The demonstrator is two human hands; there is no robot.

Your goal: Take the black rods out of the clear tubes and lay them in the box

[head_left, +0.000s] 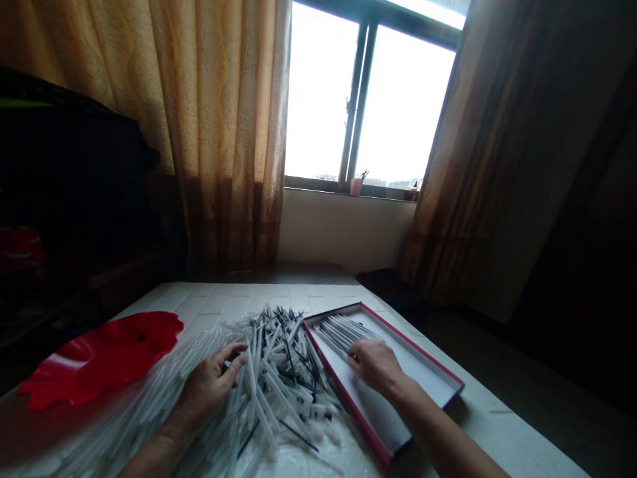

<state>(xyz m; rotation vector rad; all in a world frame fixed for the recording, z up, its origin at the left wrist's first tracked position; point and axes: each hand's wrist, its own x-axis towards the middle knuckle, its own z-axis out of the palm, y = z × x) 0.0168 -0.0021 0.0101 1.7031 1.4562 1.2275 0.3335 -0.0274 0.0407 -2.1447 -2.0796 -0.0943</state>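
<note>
My left hand (pixel 212 382) is over a heap of thin translucent plastic tubes (pixel 261 392). Its fingers are curved, with a gap between thumb and forefinger and nothing visible in it. Dark thin rods (pixel 297 435) lie among the tubes. On the right is a shallow box (pixel 415 378) with a white inside and a red rim. A row of slim grey sticks (pixel 338 335) lies side by side at its far end. My right hand (pixel 375 362) is inside the box at the near ends of these sticks, fingers curled down and pressed together; what they hold is hidden.
A red wavy-edged dish (pixel 104 358) stands at the table's left. Small white and black pieces (pixel 313 406) lie between heap and box. The white table (pixel 502 425) ends in an edge right of the box. A pink cup (pixel 356 186) stands on the windowsill.
</note>
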